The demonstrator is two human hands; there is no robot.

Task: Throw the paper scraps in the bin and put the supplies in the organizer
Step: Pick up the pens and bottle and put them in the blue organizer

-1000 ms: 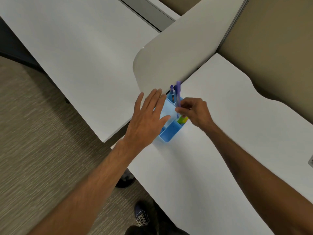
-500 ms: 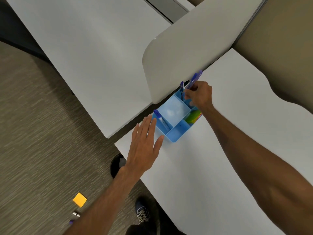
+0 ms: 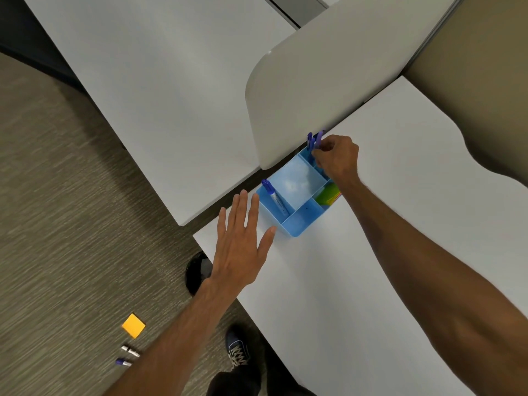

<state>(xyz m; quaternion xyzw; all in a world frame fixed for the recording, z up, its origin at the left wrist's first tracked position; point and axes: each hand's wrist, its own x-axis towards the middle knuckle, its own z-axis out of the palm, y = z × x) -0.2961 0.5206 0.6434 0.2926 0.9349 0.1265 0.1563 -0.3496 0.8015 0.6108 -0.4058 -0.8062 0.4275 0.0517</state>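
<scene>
A light blue organizer (image 3: 297, 225) with several compartments stands at the left end of the white desk (image 3: 357, 281). A blue marker (image 3: 275, 197) leans in its left slot, and green and yellow items (image 3: 328, 195) fill a right compartment. My right hand (image 3: 338, 160) hovers over the far corner slot, pinching a purple pen (image 3: 317, 141) that stands beside another blue pen (image 3: 310, 140). My left hand (image 3: 243, 238) lies flat and spread on the desk just left of the organizer, holding nothing. On the carpet lie an orange sticky pad (image 3: 133, 325) and two small pens or caps (image 3: 127, 356).
A curved grey divider panel (image 3: 328, 81) rises right behind the organizer. A second white desk (image 3: 157, 95) stands to the left, with a narrow gap between the two. A black round object (image 3: 197, 271) sits on the floor by the desk corner. My shoes (image 3: 237, 350) show below.
My right hand has lowered the purple pen further into the far corner slot. My left hand has drawn back from the organizer onto the desk. The view has shifted, showing more floor.
</scene>
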